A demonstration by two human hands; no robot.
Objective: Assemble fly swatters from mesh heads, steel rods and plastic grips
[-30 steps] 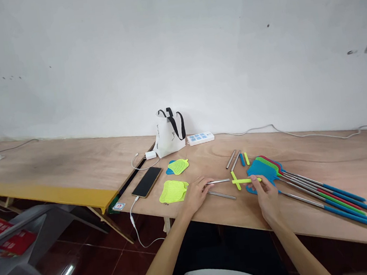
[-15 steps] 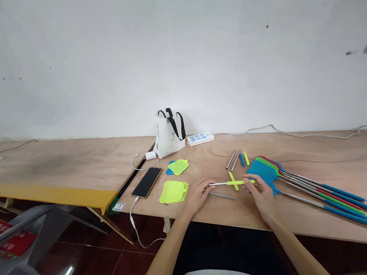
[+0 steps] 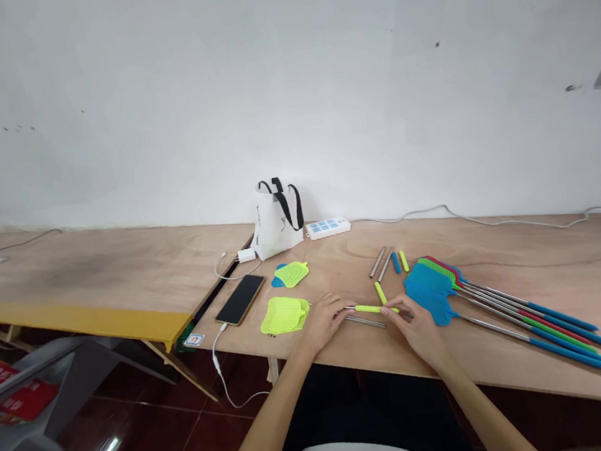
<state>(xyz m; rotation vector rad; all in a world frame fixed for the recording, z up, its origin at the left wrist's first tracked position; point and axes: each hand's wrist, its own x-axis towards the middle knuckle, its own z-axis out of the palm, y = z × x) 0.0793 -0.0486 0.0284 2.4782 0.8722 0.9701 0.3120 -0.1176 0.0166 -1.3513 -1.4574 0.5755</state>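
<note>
My left hand (image 3: 326, 321) is closed on a thin metal rod, most of it hidden by the fingers. On the rod's right part sits a yellow-green handle grip (image 3: 369, 309), pinched at its right end by my right hand (image 3: 412, 323). Below it, a loose metal tube (image 3: 366, 321) lies on the table. Another yellow-green grip (image 3: 380, 292) lies just behind my right fingers. Left of my left hand are yellow-green fly swatter heads (image 3: 285, 315). Assembled fly swatters with blue heads (image 3: 429, 283) on top lie right of my right hand.
Two metal tubes (image 3: 377, 262), a blue grip (image 3: 396, 263) and a yellow-green grip lie farther back. A phone (image 3: 241, 299) with a white cable is at the left edge. Behind stand a white bag (image 3: 278, 228) and a power strip (image 3: 328, 227). A grey chair (image 3: 45, 414) is at lower left.
My right hand has moved left and slightly down, with the yellow-green grip sliding farther along the rod; less bare metal shows. My left hand stays nearly in place.
</note>
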